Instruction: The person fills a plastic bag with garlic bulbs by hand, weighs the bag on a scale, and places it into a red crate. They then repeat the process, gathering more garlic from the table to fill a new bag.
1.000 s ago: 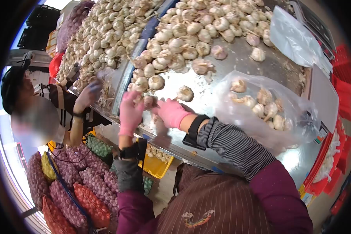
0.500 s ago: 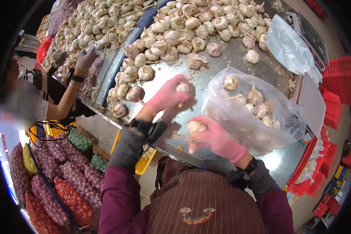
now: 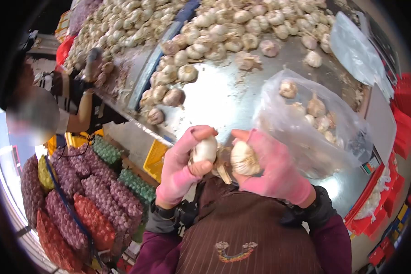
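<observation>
My left hand (image 3: 180, 169), in a pink fingerless glove, is closed on a white garlic bulb (image 3: 205, 151). Close beside it, my right hand (image 3: 278, 169) in a matching glove grips a second garlic bulb (image 3: 245, 158). A dry stem (image 3: 224, 175) hangs between the two bulbs. Both hands are in front of my striped brown apron (image 3: 255, 219), at the near edge of the metal table (image 3: 219, 102). To the right of my right hand lies a clear plastic bag (image 3: 278, 116) with several garlic bulbs in it.
Heaped garlic (image 3: 233, 32) covers the table's far side, split by a blue-edged divider (image 3: 155, 59). A folded plastic bag (image 3: 354, 48) lies near a scale at right. Net sacks (image 3: 100, 201) stand on the floor at left, below a co-worker's arm (image 3: 84, 112).
My hands have come together, pulled back toward my apron, each with a garlic bulb. The view has shifted a little, and the co-worker's hands have moved.
</observation>
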The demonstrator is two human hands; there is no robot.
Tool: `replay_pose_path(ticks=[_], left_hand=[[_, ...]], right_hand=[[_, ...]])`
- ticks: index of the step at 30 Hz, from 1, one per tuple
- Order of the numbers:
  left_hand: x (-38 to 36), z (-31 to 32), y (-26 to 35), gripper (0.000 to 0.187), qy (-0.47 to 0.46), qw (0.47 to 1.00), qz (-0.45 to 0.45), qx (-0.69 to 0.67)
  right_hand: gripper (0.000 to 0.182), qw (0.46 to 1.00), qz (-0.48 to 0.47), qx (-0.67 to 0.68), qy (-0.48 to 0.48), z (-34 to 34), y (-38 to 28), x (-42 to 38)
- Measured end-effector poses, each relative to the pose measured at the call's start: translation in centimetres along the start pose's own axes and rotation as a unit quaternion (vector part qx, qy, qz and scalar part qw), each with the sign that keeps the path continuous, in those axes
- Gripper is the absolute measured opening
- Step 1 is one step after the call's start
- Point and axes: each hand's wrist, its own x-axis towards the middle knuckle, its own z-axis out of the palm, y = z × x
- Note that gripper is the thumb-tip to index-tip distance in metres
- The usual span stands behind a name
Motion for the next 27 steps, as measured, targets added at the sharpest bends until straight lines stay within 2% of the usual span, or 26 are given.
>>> replay_pose_path(ticks=[1, 2, 4, 5, 6, 7, 8, 9, 11, 13, 14, 16, 17, 18, 19, 20, 22, 23, 24, 25, 26, 27], left_hand=[[0.3, 1.1, 0.5, 0.049, -0.009, 1.0, 0.004, 0.026], [1.0, 2.1, 0.7, 0.044, -0.052, 0.998, -0.009, 0.041], [3.8, 4.6, 0.5, 0.039, -0.128, 0.984, 0.056, 0.115], [5.6, 6.5, 0.5, 0.039, -0.141, 0.978, 0.07, 0.136], [7.7, 9.0, 0.3, 0.038, -0.152, 0.972, 0.085, 0.159], [10.1, 11.5, -1.0, 0.04, -0.164, 0.949, 0.185, 0.197], [12.5, 14.1, -2.7, 0.042, -0.174, 0.927, 0.248, 0.223], [14.1, 16.4, -4.4, 0.042, -0.198, 0.921, 0.232, 0.241], [16.4, 20.1, -9.7, 0.041, -0.221, 0.907, 0.23, 0.275], [16.2, 21.8, -14.0, 0.04, -0.302, 0.814, 0.18, 0.462], [15.8, 21.4, -13.6, 0.04, -0.299, 0.811, 0.181, 0.468], [14.7, 20.3, -11.1, 0.038, -0.287, 0.788, 0.389, 0.38], [15.3, 19.0, -7.8, 0.037, -0.238, 0.818, 0.345, 0.394], [17.0, 16.3, -7.6, 0.037, -0.153, 0.834, 0.342, 0.406], [19.0, 13.5, -7.6, 0.038, -0.008, 0.8, 0.359, 0.481], [21.7, 10.6, -8.3, 0.039, 0.083, 0.766, 0.305, 0.56], [25.6, 6.7, -10.3, 0.037, 0.119, 0.755, 0.146, 0.628], [26.6, 5.1, -11.8, 0.035, 0.058, 0.771, 0.094, 0.627], [27.4, 4.1, -12.4, 0.033, -0.001, 0.782, 0.041, 0.622], [26.7, 3.9, -12.3, 0.03, -0.001, 0.761, 0.064, 0.645], [25.6, 3.6, -12.1, 0.031, -0.012, 0.763, 0.057, 0.644], [24.3, 2.3, -12.4, 0.031, -0.048, 0.757, 0.06, 0.649]], right_hand=[[0.051, 0.997, -0.035, -0.039, 0.05, -0.4, -0.7, 0.0], [0.051, 0.996, -0.026, -0.064, 0.063, -1.2, -0.7, -0.3], [0.052, 0.993, -0.003, -0.073, 0.098, -2.7, -0.1, -1.8], [0.052, 0.987, -0.028, -0.066, 0.146, -4.0, 0.9, -2.3], [0.056, 0.973, 0.01, -0.153, 0.174, -6.0, 1.8, -2.8], [0.06, 0.951, 0.048, -0.233, 0.199, -8.2, 2.7, -3.4], [0.061, 0.933, 0.085, -0.272, 0.221, -10.3, 4.4, -4.1], [0.063, 0.913, 0.118, -0.306, 0.241, -11.9, 6.1, -5.1], [0.064, 0.876, 0.167, -0.407, 0.2, -14.0, 9.5, -7.9], [0.062, 0.839, 0.189, -0.496, 0.122, -14.4, 12.0, -11.7], [0.062, 0.841, 0.183, -0.493, 0.126, -14.5, 11.9, -12.9], [0.053, 0.837, 0.168, -0.501, 0.141, -14.6, 10.9, -14.0], [0.053, 0.841, 0.168, -0.493, 0.146, -14.7, 9.9, -13.0], [0.046, 0.849, 0.142, -0.461, 0.215, -14.7, 8.2, -11.5], [0.04, 0.852, 0.116, -0.427, 0.281, -14.5, 6.8, -9.9], [0.033, 0.877, 0.086, -0.385, 0.276, -14.1, 6.0, -6.9], [0.026, 0.92, 0.061, -0.308, 0.233, -13.0, 6.8, 0.8], [0.027, 0.939, 0.061, -0.276, 0.195, -12.4, 8.7, 4.9], [0.028, 0.938, 0.113, -0.303, 0.125, -12.0, 10.7, 9.1], [0.034, 0.927, 0.124, -0.335, 0.113, -11.4, 14.9, 13.0], [0.042, 0.917, 0.13, -0.364, 0.097, -10.5, 18.3, 16.2], [0.052, 0.908, 0.167, -0.383, 0.028, -10.2, 19.5, 17.4]])
